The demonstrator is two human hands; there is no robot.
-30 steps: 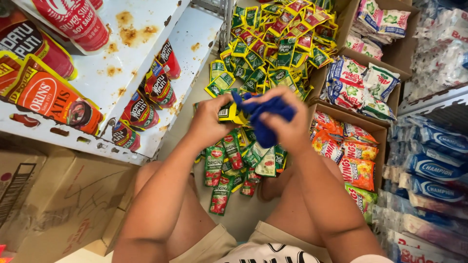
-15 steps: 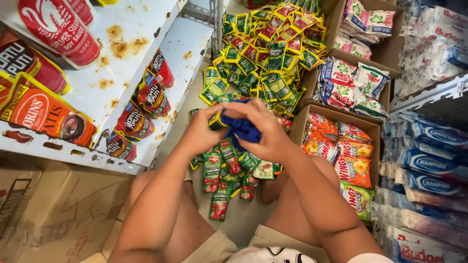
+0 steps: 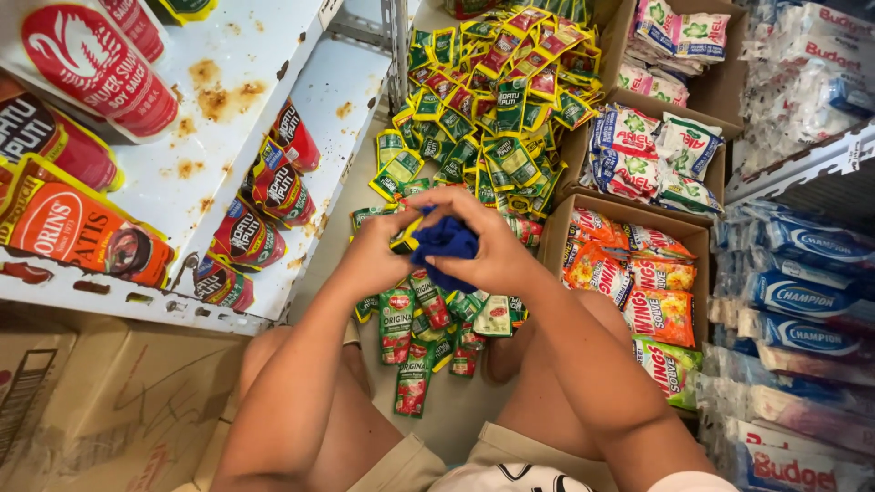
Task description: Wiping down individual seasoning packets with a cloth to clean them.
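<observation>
Shop floor between stocked shelves, seen from above: both hands rub a small packet with a blue cloth.

Right hand (image 3: 497, 251) closes around the blue cloth (image 3: 447, 244); left hand (image 3: 378, 260) pinches the yellow-green packet (image 3: 406, 241) against it, above the knees. Wiping goes best with the packet gripped firmly and turned. Green and red sachets (image 3: 428, 328) crowd the floor underneath, a stained white shelf (image 3: 228, 118) stands left, and a cardboard box (image 3: 679, 232) of orange packets right.
</observation>
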